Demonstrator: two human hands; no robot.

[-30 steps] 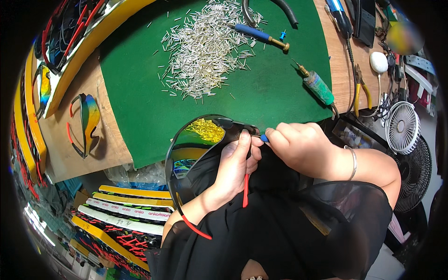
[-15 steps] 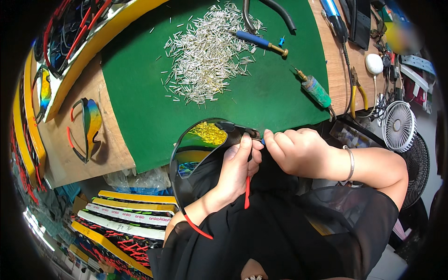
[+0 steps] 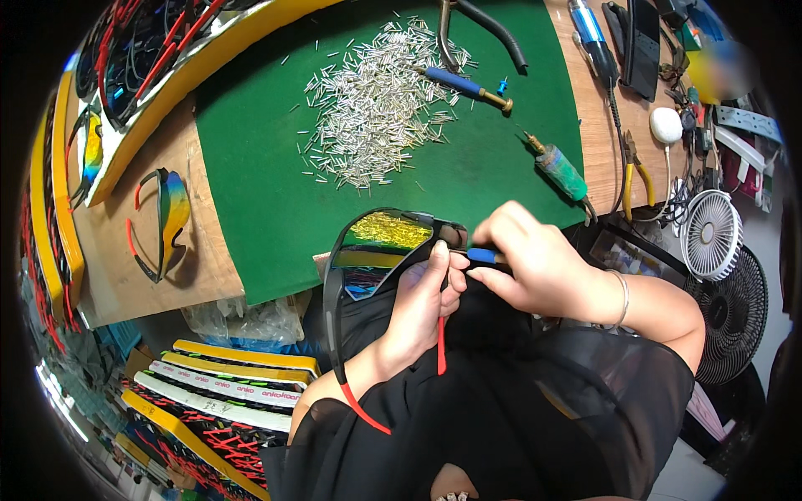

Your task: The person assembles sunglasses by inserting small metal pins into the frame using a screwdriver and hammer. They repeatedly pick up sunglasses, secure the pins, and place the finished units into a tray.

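A pair of sport sunglasses with a mirrored lens, black frame and red temple tips is in my left hand. My left thumb and fingers pinch it beside the hinge of one temple. A slim screwdriver with a blue handle points at that hinge; its tip is hidden by my left fingers. My right hand is around the back of the handle, thumb below and fingers above, loosely spread. Beyond my hands, a heap of small silver pins lies on the green mat.
A blue-handled tool, pliers and a green-handled tool lie on the mat. Yellow-handled pliers and a small white fan are at right. Another pair of sunglasses sits left, near filled trays.
My right fingers have loosened and opened from a closed grip, so more of the blue handle shows. The sunglasses have shifted slightly right in the picture. My left hand keeps its pinch.
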